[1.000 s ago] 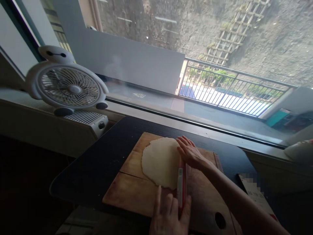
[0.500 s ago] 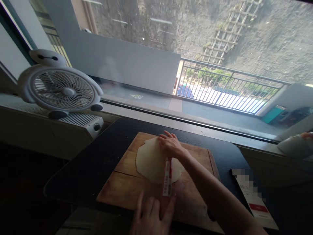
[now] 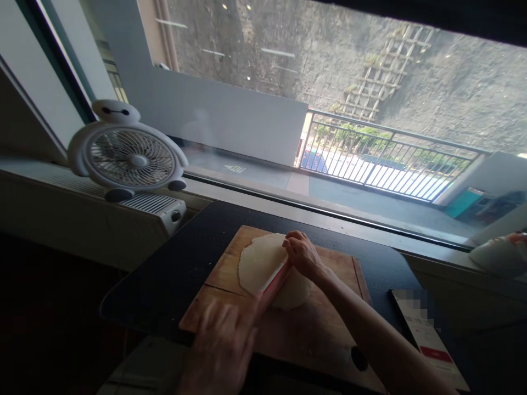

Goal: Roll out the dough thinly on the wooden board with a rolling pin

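Note:
A flat, roughly round sheet of dough (image 3: 260,262) lies on a wooden board (image 3: 307,341). Across it slants a rolling pin (image 3: 268,291) with a red and white label, its far end up and to the right. Closed around that far end is my right hand (image 3: 302,253), above the dough's far right part. My left hand (image 3: 222,340), smeared by motion, is at the pin's near end by the board's front left edge. The fingers there are bent over the pin, and their exact grip is blurred.
The board rests on a black table (image 3: 156,285). A phone-like slab with a lit screen (image 3: 432,343) lies at the right. A white fan (image 3: 134,159) stands on a heater (image 3: 164,211) at the left. A large window runs along the table's far side.
The rolling pin has turned from nearly straight ahead to a slant. My left hand has swung left with its near end; my right hand's fingers have curled in. The view has shifted slightly.

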`<state>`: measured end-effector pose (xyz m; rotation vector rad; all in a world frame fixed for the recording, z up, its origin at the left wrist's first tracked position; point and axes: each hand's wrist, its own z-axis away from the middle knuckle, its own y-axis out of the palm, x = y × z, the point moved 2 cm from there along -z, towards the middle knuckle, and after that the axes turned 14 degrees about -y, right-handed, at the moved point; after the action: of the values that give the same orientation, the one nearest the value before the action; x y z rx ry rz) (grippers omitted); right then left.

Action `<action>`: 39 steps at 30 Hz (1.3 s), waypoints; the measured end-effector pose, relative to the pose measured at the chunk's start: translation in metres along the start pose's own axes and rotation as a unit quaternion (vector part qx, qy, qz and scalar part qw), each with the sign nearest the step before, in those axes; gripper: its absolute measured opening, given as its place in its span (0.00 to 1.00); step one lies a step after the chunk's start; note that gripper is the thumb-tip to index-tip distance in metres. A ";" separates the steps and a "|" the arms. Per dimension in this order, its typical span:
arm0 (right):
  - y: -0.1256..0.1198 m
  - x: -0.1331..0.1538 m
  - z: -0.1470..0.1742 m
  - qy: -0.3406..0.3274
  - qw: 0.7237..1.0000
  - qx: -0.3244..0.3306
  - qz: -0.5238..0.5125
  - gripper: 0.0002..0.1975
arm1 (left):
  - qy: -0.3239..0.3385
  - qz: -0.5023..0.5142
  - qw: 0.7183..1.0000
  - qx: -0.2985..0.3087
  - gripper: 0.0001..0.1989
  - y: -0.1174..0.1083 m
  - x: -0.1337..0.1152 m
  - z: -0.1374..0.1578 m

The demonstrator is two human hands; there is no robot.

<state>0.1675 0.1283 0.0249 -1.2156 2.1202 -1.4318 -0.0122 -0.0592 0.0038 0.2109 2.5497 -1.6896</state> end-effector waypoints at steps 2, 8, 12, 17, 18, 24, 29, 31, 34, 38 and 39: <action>-0.002 0.000 0.006 -0.005 1.000 -0.011 0.016 0.20 | -0.055 -0.015 0.998 0.003 0.21 -0.004 0.016 -0.019; -0.022 0.014 0.081 0.004 1.000 0.003 0.015 0.17 | -0.049 0.024 0.998 0.031 0.20 0.011 0.024 -0.102; -0.037 0.026 0.109 0.078 0.997 0.014 0.013 0.18 | -0.042 0.035 0.992 0.113 0.22 0.041 -0.011 -0.165; -0.032 0.054 0.121 0.087 0.996 0.005 0.034 0.13 | -0.034 0.021 0.992 0.123 0.24 0.047 -0.015 -0.161; -0.029 0.062 0.124 0.072 0.997 -0.005 0.038 0.13 | -0.025 0.016 0.993 0.117 0.24 0.042 -0.007 -0.148; -0.023 0.067 0.128 0.024 0.999 -0.026 0.029 0.16 | -0.014 -0.027 0.994 0.103 0.26 0.031 0.019 -0.111; -0.037 0.030 0.111 0.089 0.994 -0.038 0.046 0.13 | -0.043 -0.048 0.978 0.198 0.28 0.066 -0.025 -0.189; -0.039 0.031 0.110 0.096 0.994 -0.045 0.037 0.13 | -0.044 -0.050 0.971 0.231 0.29 0.076 -0.039 -0.213; -0.033 0.051 0.117 0.099 0.994 -0.035 -0.008 0.14 | -0.025 -0.052 0.968 0.242 0.28 0.074 -0.036 -0.212; -0.025 0.084 0.129 0.106 0.994 -0.033 -0.008 0.18 | 0.007 -0.068 0.982 0.177 0.28 0.052 0.003 -0.159; -0.024 0.089 0.132 0.101 0.994 -0.032 -0.003 0.18 | 0.008 -0.074 0.984 0.161 0.28 0.046 0.013 -0.142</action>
<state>0.2117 -0.0250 0.0038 -1.1416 2.3134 -1.5606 -0.0160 0.0905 0.0159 0.0531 2.3395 -2.1582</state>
